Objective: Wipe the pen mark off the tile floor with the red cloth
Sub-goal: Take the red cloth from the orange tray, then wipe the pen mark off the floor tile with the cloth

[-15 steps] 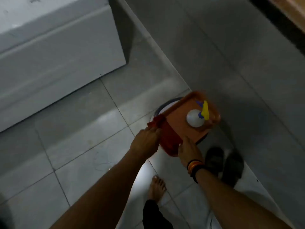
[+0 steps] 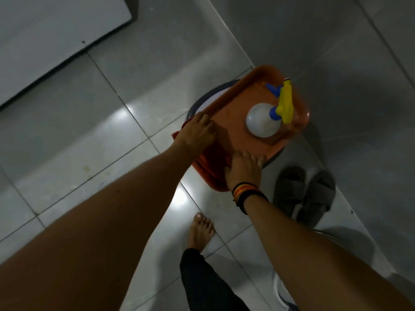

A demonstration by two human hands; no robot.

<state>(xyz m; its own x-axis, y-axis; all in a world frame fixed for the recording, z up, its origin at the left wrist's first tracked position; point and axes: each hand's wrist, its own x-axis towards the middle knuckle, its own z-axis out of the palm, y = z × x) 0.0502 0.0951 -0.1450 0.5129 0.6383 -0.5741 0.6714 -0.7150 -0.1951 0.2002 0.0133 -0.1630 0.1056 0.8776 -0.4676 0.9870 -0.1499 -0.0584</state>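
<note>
Red cloth (image 2: 215, 158): dark, crumpled, at near end of orange tray (image 2: 238, 108), one corner over the edge. Left hand (image 2: 197, 131) palm-down on it, fingers curled; grasp not confirmable. Right hand (image 2: 243, 169) flat on near tray rim, fingers spread, gripping nothing visible. Spray bottle (image 2: 262, 120) upright on tray.

Both forearms are bare, with no sleeves in view. The left hand (image 2: 197, 133) carries no ring, band or watch that can be seen. The right hand (image 2: 243, 169) has a stack of thin cord wristbands (image 2: 247, 194) just behind it at the wrist: black strands with one orange and one yellow strand among them. Below the wristbands, one bare foot (image 2: 201, 230) shows, and above its ankle a dark, close-fitting trouser leg (image 2: 202, 281).
</note>
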